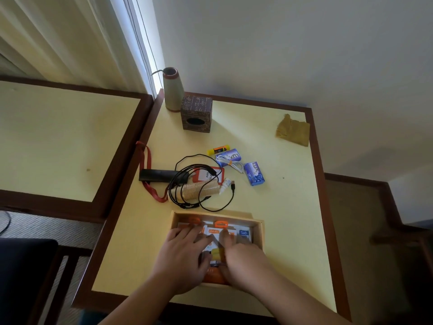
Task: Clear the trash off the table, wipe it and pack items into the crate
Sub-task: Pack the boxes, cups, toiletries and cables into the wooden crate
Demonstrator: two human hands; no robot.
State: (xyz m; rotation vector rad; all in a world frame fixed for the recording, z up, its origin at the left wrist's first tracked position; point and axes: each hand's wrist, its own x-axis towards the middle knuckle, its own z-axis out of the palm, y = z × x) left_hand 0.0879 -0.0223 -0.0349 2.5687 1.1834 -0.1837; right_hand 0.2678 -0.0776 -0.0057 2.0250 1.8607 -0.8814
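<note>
You are in the packing step: both hands are down inside the shallow light wooden crate (257, 227) at the near edge of the cream-topped, dark-bordered table (293, 207). Your left hand (185, 256) lies flat with its fingers spread on the orange-and-white packaged cards (216, 233) already in the crate, and your right hand (243, 261) presses beside it, fingers mostly straight. Neither hand looks curled round anything, though the blur and the overlap hide the thumbs, so treat that as a judgement.

Plenty is left on the table. Just beyond the crate lies a tangle of black cable (199, 184) draped over a ribbed beige paper cup (201, 190) on its side, a red-framed badge (208, 175) with its red lanyard (146, 160), and a black oblong case (157, 175). Farther right sit two purple soap boxes (254, 173), a coiled white cable (232, 164) and a yellow glue stick (218, 150). A mustard-yellow cloth (293, 130) lies at the far right corner, a brown patterned tissue box (196, 116) and a grey cone-shaped vase (172, 92) at the far left.

Next, lift your hands clear and reach for the nearest item. Free the black cable from the cup first, since it will likely drag its neighbours.
</note>
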